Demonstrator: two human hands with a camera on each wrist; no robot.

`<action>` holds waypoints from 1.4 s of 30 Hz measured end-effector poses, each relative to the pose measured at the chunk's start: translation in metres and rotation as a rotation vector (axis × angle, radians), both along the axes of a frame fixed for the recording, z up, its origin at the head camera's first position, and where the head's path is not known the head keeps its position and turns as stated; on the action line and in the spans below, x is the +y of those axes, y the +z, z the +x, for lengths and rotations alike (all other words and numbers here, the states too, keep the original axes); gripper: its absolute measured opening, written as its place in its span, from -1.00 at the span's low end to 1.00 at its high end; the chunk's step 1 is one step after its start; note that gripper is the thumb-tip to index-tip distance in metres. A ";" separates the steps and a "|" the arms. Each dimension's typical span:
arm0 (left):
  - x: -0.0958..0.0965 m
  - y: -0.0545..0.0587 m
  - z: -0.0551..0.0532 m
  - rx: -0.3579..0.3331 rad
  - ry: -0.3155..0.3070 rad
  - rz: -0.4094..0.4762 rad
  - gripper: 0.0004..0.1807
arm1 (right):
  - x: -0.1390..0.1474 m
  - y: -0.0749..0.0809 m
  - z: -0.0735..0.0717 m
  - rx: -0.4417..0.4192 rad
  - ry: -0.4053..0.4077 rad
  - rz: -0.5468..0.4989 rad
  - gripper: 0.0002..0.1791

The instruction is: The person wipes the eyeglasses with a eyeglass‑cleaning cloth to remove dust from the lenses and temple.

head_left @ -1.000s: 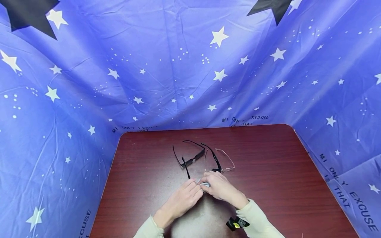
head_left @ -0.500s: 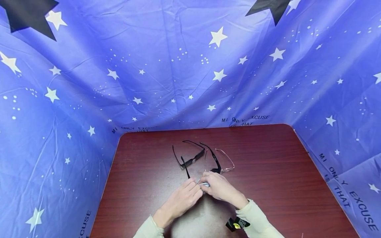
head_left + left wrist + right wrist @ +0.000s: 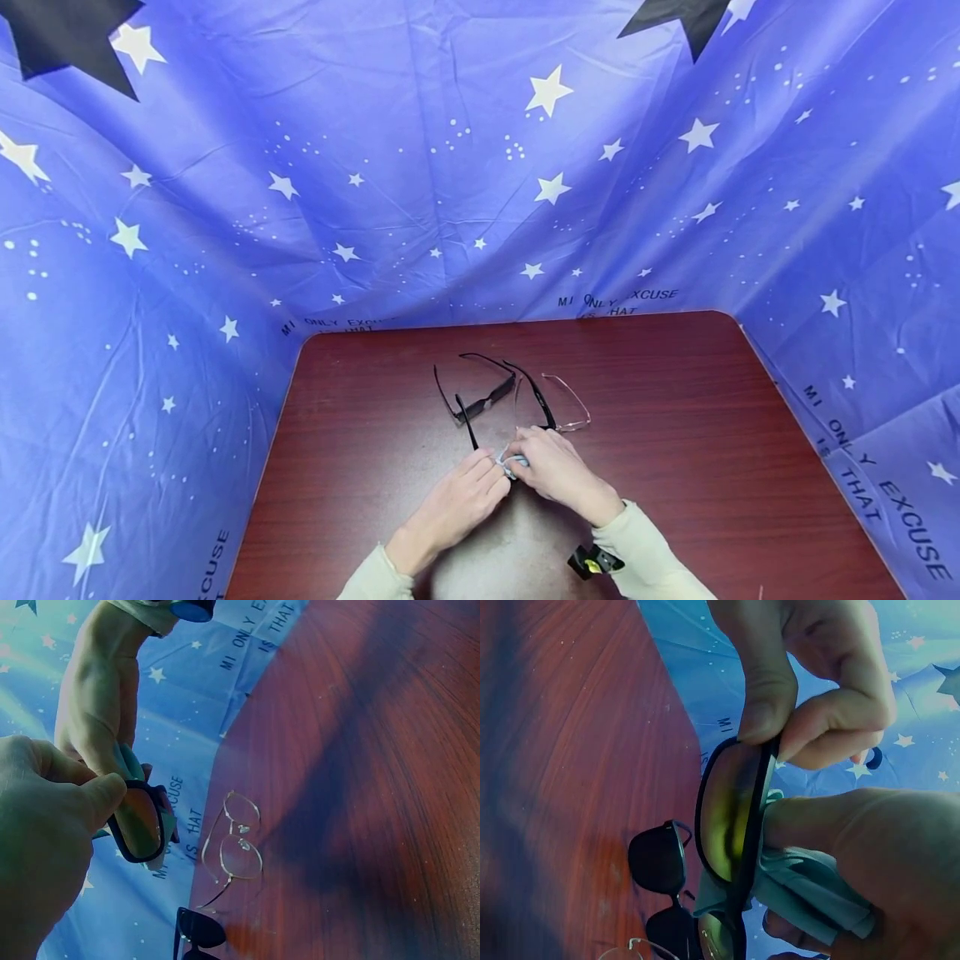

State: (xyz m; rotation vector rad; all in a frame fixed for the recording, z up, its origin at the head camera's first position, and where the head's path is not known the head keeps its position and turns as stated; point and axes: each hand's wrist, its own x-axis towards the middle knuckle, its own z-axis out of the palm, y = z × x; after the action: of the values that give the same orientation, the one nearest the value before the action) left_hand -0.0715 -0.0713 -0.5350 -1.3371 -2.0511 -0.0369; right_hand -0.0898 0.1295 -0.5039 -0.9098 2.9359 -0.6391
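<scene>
My left hand [image 3: 465,496] pinches the rim of black-framed glasses [image 3: 759,817] with yellowish tinted lenses, gripping one end between thumb and fingers. In my right hand [image 3: 558,475] is a pale blue-green cloth [image 3: 810,892], bunched behind the frame and touching a lens. Both hands meet low over the table, and the temples [image 3: 538,396] of the held glasses point away from me. The left wrist view shows one tinted lens [image 3: 142,825] beside the left thumb, with cloth showing past its edge. The right fingertips are partly hidden behind the lens and cloth.
Dark sunglasses [image 3: 486,402] lie with temples unfolded just beyond the hands on the reddish-brown table [image 3: 360,375]. Thin wire-rimmed glasses [image 3: 241,859] rest to their right. A blue star-patterned curtain [image 3: 420,208] surrounds the table.
My right hand has shifted very slightly at the cloth, and a little more of the cloth shows between the hands. The left hand keeps its grip on the glasses.
</scene>
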 end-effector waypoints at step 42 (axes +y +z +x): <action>0.000 0.002 0.003 0.021 0.016 -0.010 -0.78 | 0.017 -0.016 -0.019 0.320 -0.154 -0.040 -0.91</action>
State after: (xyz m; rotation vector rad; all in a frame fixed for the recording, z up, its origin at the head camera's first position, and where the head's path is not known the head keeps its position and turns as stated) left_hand -0.0681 -0.0716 -0.5335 -1.3212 -2.0471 -0.0055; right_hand -0.1084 0.1463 -0.5195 -0.8683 3.3158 -0.6104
